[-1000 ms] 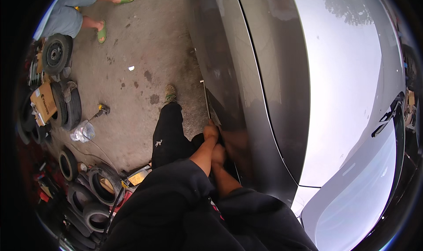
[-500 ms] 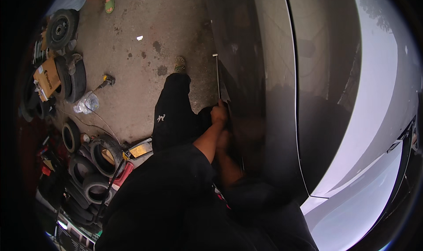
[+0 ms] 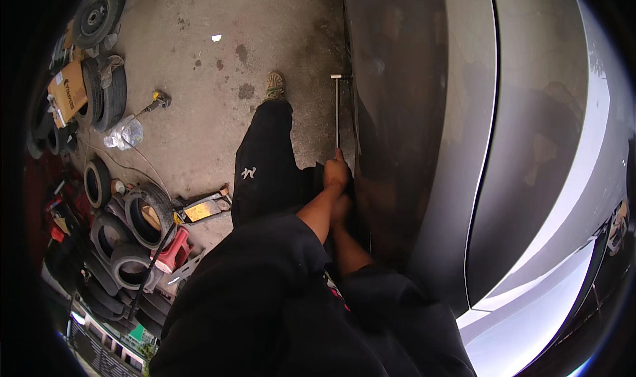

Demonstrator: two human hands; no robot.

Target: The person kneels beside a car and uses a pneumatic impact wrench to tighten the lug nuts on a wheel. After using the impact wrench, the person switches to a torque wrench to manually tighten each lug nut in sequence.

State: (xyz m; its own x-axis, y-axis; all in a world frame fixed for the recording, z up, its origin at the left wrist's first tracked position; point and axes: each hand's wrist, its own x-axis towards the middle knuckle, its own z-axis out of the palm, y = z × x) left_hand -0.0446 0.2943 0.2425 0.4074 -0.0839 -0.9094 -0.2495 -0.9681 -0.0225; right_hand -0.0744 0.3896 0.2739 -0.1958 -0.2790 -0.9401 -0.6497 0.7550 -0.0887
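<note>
Head view: person stands hard against a grey car (image 3: 464, 145), both forearms reaching down its side.
Car: glossy panel just right of the fingers, no gap; open concrete floor (image 3: 199, 66) to their left.
Left hand (image 3: 336, 173): fingers curled tight round the near end of a wrench (image 3: 336, 109).
Right hand (image 3: 341, 208): just behind the left, shadowed; grip cannot be told.
Wrench: long thin bar running away from the fingers, cross-head at the far end.

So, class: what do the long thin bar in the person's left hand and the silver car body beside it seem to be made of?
The long thin bar looks like bare steel: grey, dull sheen, rigid and straight, with a small crosshead at its far end. The silver car body looks like glossy painted sheet metal: it mirrors sky and dim shapes. The left hand grips the bar's near end.
</note>
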